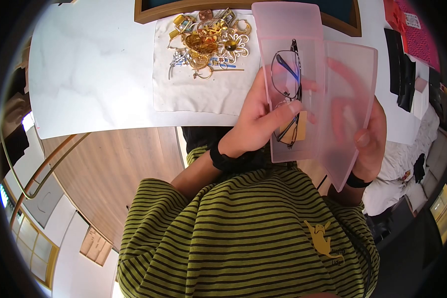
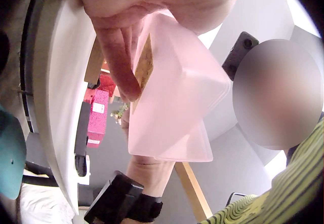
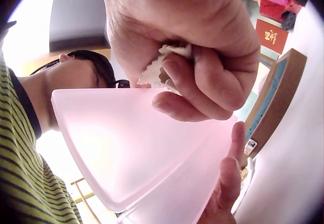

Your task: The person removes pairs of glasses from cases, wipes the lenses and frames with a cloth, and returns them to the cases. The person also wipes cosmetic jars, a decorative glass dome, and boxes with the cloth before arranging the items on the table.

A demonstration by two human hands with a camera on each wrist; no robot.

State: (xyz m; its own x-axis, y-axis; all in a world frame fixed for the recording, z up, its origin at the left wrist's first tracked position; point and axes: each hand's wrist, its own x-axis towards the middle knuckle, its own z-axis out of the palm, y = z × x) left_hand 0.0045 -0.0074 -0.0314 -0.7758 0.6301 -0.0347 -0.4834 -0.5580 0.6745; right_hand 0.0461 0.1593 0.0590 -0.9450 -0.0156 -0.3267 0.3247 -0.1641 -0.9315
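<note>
A translucent pink glasses case (image 1: 288, 22) stands open in both hands, over the table's front edge. Inside it lies a pair of thin dark-framed glasses (image 1: 289, 70), with a tan label beside them. My left hand (image 1: 256, 119) grips the left half, thumb across the glasses and fingers behind the wall. The right hand (image 1: 373, 141) is behind the lid, its thumb by the right edge. In the right wrist view, its fingers curl round a crumpled off-white cloth with a zigzag edge (image 3: 152, 74), close against the case.
Gold and silver jewelry (image 1: 203, 44) lies heaped on a white cloth (image 1: 184, 99) on the white table (image 1: 94, 79). A wooden-rimmed tray (image 1: 184, 11) stands behind it. Black objects (image 1: 400, 69) and a red box (image 1: 395, 17) are at the right.
</note>
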